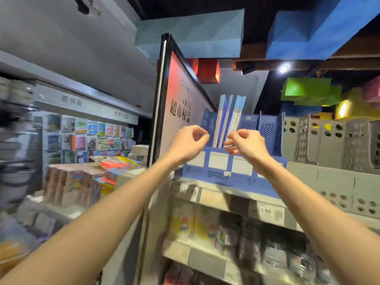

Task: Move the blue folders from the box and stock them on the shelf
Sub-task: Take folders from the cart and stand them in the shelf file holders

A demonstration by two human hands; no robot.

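Reaching up, left hand (188, 141) fingers curled empty, right hand (247, 144) fingers curled against blue folders (228, 118), grip unclear

Sign panel (181, 89) blocks left of the left grip (185, 145); open air above the folders (230, 118) just ahead.

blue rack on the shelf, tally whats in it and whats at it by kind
blue folders: 4, standing in the rack (edges blurred)
blue rack: 1
hands: 2, left hand and right hand
total: 7
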